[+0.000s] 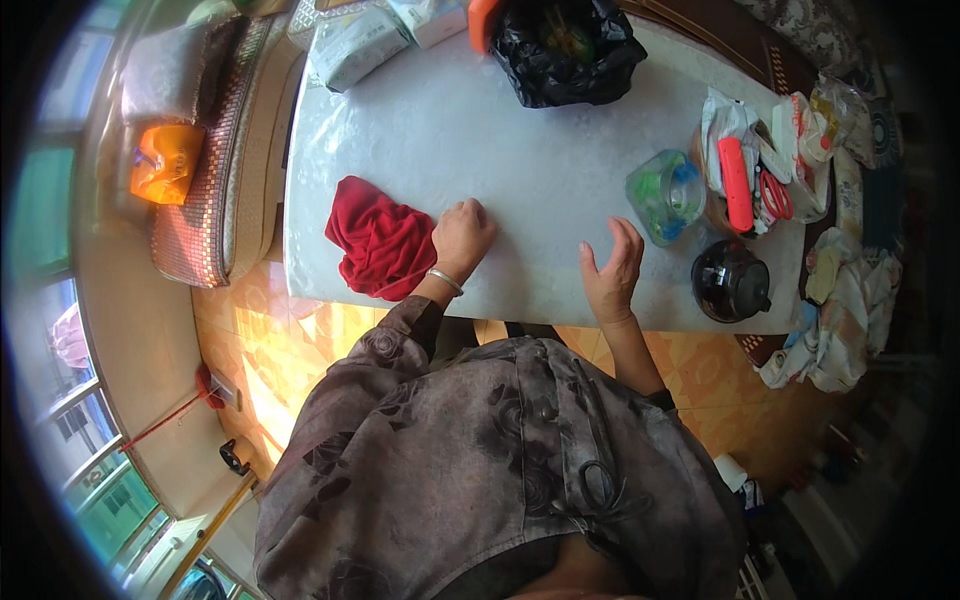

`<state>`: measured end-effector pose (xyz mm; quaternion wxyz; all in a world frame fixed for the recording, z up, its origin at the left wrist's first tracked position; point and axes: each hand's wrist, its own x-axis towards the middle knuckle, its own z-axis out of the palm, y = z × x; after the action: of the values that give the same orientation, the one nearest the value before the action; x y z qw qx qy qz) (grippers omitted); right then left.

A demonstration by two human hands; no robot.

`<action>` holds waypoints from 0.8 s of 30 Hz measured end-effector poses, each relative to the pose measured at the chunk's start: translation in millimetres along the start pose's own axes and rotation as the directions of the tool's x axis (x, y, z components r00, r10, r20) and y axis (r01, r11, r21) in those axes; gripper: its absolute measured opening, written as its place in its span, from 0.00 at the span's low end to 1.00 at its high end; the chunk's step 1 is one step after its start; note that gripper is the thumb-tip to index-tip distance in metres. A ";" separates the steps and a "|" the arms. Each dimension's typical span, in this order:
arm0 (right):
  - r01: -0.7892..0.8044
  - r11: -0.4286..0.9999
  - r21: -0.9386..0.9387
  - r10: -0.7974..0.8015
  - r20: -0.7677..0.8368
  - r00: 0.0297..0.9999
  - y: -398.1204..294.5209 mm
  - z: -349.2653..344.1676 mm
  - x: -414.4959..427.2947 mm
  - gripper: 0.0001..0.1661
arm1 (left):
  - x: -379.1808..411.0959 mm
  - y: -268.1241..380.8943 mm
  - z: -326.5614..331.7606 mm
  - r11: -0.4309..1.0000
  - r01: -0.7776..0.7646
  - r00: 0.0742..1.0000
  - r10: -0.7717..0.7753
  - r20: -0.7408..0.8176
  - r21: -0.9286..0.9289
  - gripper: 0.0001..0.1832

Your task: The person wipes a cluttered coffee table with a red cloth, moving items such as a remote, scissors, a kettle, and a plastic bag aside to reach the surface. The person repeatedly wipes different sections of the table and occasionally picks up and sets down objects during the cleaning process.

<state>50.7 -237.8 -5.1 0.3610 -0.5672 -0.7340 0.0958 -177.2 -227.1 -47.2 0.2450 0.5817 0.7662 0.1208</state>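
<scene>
My left hand (465,234) rests on the pale tabletop (510,165) with its fingers curled under and a bangle on the wrist. No object shows in it, though its palm is hidden. Right beside it, on its left, lies a crumpled red cloth (382,244). My right hand (613,274) is held over the table's near edge, thumb and fingers apart, with nothing in it. To its right are a clear plastic container (651,196) tinted green and blue and a dark, glossy lidded pot (729,281).
A black plastic bag (611,71) lines a bin at the far side, near tissue packs (360,49). On the right, a basket holds a red-handled item (735,184) and red scissors (775,195). A bench (251,150) with an orange pouch (171,165) stands left.
</scene>
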 end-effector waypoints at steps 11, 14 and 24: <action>0.140 0.898 -0.416 -0.105 0.106 0.989 6.8 83.5 176.4 0.34 | 10.0 -9.0 -20.8 0.980 -0.021 0.977 0.062 0.205 -0.196 0.19; 0.199 0.842 -0.502 -0.157 0.124 0.980 14.6 87.9 187.1 0.26 | 13.2 -31.4 -16.5 0.883 0.050 0.961 0.085 0.264 -0.466 0.17; 0.253 0.761 -0.597 -0.149 0.219 0.964 3.9 17.2 152.1 0.08 | -5.8 -192.6 -125.3 0.991 0.128 0.851 -0.092 -0.518 0.035 0.30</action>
<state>28.1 -94.7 44.4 0.1035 -0.5623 -0.8074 -0.1454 -400.9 -276.7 -29.8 0.0177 0.4915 0.8394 0.2313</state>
